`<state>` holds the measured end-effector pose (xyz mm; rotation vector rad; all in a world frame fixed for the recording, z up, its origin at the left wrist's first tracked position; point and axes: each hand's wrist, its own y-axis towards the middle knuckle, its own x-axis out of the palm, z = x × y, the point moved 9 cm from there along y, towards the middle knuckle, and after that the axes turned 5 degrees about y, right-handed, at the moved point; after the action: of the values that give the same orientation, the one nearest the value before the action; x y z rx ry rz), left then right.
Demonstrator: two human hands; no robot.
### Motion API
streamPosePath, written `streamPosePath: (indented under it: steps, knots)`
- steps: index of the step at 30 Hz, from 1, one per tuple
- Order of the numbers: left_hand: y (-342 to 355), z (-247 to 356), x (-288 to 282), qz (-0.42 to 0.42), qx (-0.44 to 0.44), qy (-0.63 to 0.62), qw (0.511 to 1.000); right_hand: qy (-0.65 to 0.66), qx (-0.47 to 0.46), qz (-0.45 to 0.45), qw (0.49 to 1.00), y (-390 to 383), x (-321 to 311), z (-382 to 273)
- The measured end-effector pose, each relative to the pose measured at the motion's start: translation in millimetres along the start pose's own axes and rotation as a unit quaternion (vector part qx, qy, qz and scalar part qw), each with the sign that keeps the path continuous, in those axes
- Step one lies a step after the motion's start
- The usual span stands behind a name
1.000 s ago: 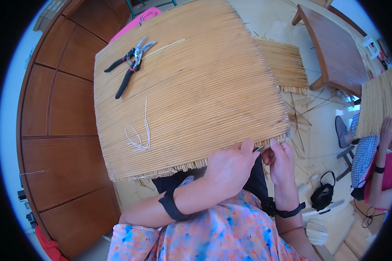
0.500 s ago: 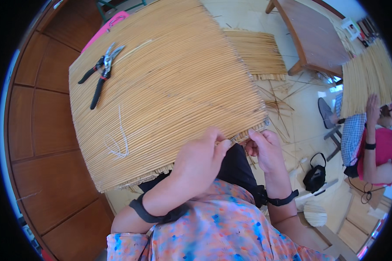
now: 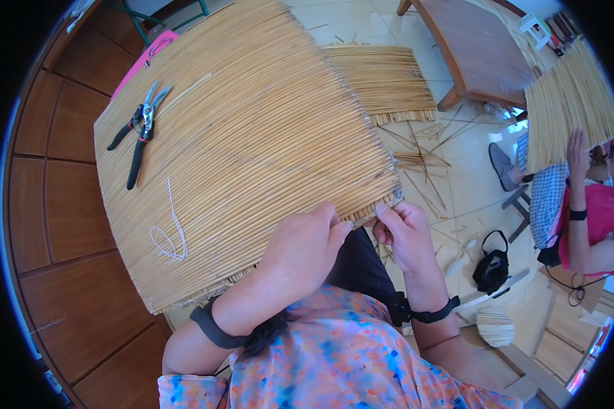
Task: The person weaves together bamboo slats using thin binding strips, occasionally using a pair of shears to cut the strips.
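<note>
A large mat of pale reed stalks (image 3: pixel 239 150) lies across my lap and reaches far ahead of me. At its near right edge, my left hand (image 3: pixel 307 238) is closed with thumb and fingers on the rim. Close by, near the corner, my right hand (image 3: pixel 404 228) pinches the same edge, its fingertips partly hidden beneath the mat. Pruning shears (image 3: pixel 140 129) with black handles rest on the mat's far left, blades spread. A loose white string (image 3: pixel 179 235) curls on the stalks nearer to me.
Brown wooden panels (image 3: pixel 75 293) stand close on the left. A smaller reed mat (image 3: pixel 385 82) and scattered stalks (image 3: pixel 423 160) lie on the tiled floor, beside a wooden table (image 3: pixel 474 51). At right, another person's hand (image 3: pixel 577 146) touches another reed mat (image 3: pixel 569 109). A black bag (image 3: pixel 491 269) lies nearby.
The view has shifted slightly, so the mat, shears and string appear farther left. Both hands stay at the mat's edge, with small finger movements.
</note>
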<state>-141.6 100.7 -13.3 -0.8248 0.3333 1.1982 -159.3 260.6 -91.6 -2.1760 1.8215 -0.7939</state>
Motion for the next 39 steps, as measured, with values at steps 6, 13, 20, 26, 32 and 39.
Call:
streamPosePath:
  steps: [6,13,20,26,32,39]
  knots:
    - [3.2,3.9,0.9,0.028,0.013,0.026,0.999,-0.026,-0.008,-0.019,0.999,0.0,1.7,-2.1]
    - [2.3,6.9,2.0,0.065,0.016,0.035,0.997,-0.032,-0.018,-0.023,0.999,-2.5,3.6,-6.2]
    - [-4.6,10.5,2.4,0.132,0.015,0.08,0.988,-0.041,-0.021,-0.034,0.998,-2.5,3.3,-1.4]
    - [-7.3,6.3,3.6,0.121,0.027,0.053,0.991,-0.03,-0.01,-0.048,0.998,-3.5,3.7,-1.6]
    - [-7.9,5.4,4.3,0.102,0.021,0.069,0.992,-0.003,0.005,-0.07,0.998,-2.9,5.8,1.7]
    - [-8.3,3.5,0.8,0.075,-0.011,0.037,0.996,0.022,0.009,-0.068,0.997,-3.4,6.6,1.5]
